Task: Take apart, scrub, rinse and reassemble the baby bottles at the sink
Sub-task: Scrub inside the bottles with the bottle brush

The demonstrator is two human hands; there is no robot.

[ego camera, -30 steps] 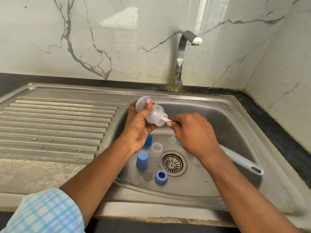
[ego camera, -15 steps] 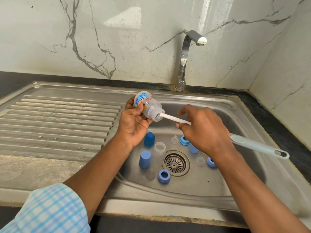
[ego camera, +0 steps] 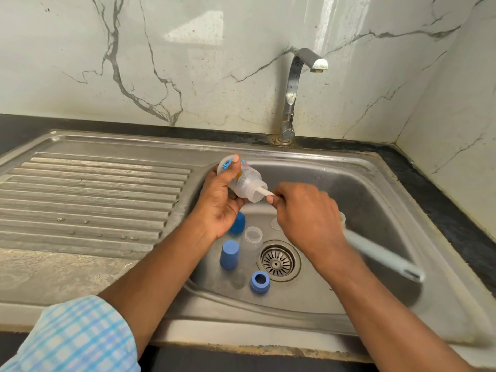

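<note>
Bright, even light fills the scene. A pale rectangular reflection glares on the glossy marble wall (ego camera: 194,28) at upper centre. Soft shadows sit inside the sink (ego camera: 375,183). The brush handle (ego camera: 383,257) at right is smeared by motion blur. Straight lines bow near the frame's edges.

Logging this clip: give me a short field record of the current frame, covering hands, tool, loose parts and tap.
left hand: grips tilted baby bottle over the sink
right hand: grips bottle brush, stem inside the bottle mouth
loose in sink: blue cap, darker blue cap, blue ring, clear bottle, near the drain
tap: no water visible
</note>
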